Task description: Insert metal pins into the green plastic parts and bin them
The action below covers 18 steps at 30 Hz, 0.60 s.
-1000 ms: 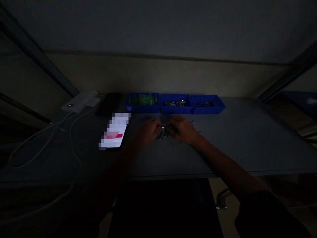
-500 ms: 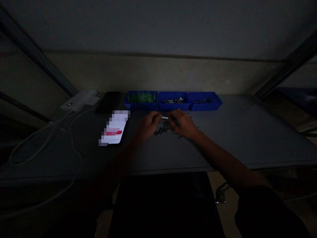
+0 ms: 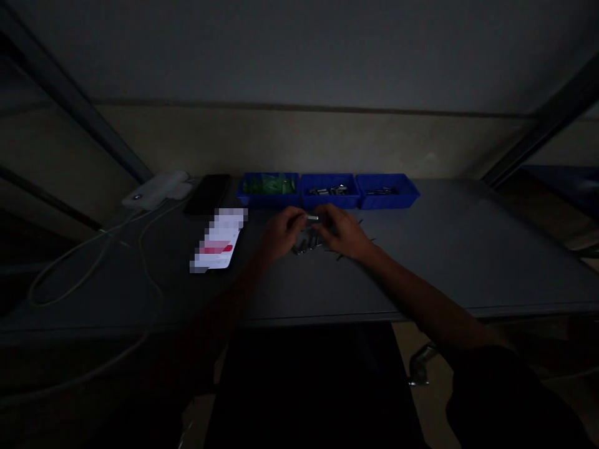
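A small shiny metal cylinder (image 3: 312,217) spans the gap between my two hands, above the grey table. The fingers of my left hand (image 3: 282,232) close on its left end. My right hand (image 3: 344,229) pinches at its right end; the fingertips there are in shadow. Beneath my hands lie several loose metal cylinders (image 3: 304,246). Several thin dark rods (image 3: 340,256) lie on the table by my right hand, partly hidden under it. The dim light hides finer detail.
Behind my hands stand three blue bins: one with green plastic (image 3: 269,201), one with metal cylinders (image 3: 330,201), one with thin parts (image 3: 388,201). A lit phone (image 3: 222,240), a dark flat object (image 3: 207,194), a white device (image 3: 156,189) and looping cables (image 3: 141,249) are on the left.
Both hands stay together on the metal cylinder, which has turned slightly and sits a little higher. The whole view has shifted slightly.
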Each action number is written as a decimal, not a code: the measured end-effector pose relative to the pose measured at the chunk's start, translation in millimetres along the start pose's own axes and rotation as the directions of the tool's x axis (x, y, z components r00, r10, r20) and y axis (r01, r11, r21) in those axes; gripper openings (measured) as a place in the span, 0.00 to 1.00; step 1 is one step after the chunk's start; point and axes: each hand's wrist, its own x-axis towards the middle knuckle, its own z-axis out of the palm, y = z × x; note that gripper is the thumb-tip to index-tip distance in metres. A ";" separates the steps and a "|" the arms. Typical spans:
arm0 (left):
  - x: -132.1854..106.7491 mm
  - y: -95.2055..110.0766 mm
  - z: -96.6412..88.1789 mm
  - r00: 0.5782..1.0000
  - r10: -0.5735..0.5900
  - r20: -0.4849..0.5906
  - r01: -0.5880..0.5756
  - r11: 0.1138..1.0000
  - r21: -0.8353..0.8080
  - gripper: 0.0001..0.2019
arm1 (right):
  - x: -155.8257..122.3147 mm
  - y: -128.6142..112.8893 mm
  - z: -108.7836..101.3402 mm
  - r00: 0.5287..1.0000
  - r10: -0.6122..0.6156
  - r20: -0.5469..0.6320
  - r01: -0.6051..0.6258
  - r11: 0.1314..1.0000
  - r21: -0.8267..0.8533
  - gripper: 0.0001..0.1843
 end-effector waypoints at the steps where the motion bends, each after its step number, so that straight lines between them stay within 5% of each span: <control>1: -0.2 1.5 -0.2 1.000 0.000 0.008 0.000 1.000 0.010 0.10 | -0.1 -0.8 -0.9 1.000 -0.005 0.000 0.005 1.000 -0.009 0.14; 10: -2.9 1.5 4.8 0.998 0.056 0.040 -0.053 0.997 -0.064 0.11 | 2.9 -2.1 -4.7 0.999 0.031 0.022 -0.029 0.996 -0.087 0.14; 18: -1.3 7.5 -0.9 0.999 0.030 0.015 -0.031 0.998 0.058 0.10 | 2.5 -3.1 -8.0 1.000 -0.006 -0.028 0.006 1.000 -0.014 0.14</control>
